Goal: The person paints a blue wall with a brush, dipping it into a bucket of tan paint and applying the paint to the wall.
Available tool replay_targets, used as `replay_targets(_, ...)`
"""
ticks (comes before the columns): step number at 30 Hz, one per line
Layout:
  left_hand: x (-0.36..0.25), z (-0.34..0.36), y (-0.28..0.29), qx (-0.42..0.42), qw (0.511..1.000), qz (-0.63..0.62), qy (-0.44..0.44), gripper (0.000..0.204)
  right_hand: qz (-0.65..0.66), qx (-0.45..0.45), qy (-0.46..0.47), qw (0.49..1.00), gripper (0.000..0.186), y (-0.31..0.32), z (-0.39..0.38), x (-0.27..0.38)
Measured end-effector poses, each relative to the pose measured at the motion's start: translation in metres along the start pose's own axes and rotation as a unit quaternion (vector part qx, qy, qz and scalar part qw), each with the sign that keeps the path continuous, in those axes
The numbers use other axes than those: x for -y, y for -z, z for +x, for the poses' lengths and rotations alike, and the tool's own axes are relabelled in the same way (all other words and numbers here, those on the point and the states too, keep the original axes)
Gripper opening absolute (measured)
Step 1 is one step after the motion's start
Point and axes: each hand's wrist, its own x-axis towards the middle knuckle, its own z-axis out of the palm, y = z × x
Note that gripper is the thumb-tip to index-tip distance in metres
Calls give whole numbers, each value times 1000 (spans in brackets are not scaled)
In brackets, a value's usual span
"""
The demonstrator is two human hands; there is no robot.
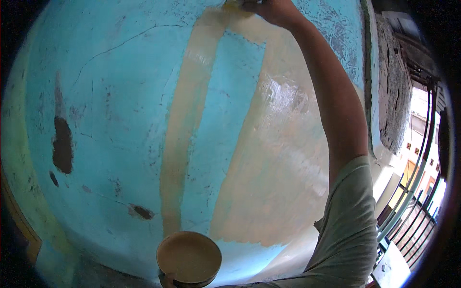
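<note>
At the top edge, my right hand (271, 12) is closed around a yellowish tool (235, 6) pressed to the wall. The tool is partly cut off by the frame, so its exact kind does not show. It sits where a beige vertical stripe (185, 120) meets a short beige band. Low in the view, my left hand (168, 279) grips the near left side of a round bowl (220, 261); only its thumb area shows. The bowl's inside is coated beige, like the wall's wet-looking coat. A broad beige patch (273, 177) covers the wall to the right, shiny near its upper part.
The turquoise wall (120, 96) has a thin crack and dark bare spots (62, 144) at left. A rough wall edge (394, 86) stands on the right. Beyond it are dark metal bars (418, 216) and bright daylight. A brown edge (21, 221) runs along the far left.
</note>
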Motion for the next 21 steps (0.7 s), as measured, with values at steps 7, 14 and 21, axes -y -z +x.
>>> replay_targets(7, -15, -11, 1, 63, 998, -17, 11, 45, -106, 62, 6, 992, 17, -10, 3, -2)
replay_targets(14, -4, -17, 4, 93, 979, -156, -95, 37, -60, -11, -26, 998, 8, -17, 12, 1)
replay_targets(21, -14, -18, 14, 90, 992, 40, -81, 36, 22, -29, -45, 998, 10, 21, -16, -14)
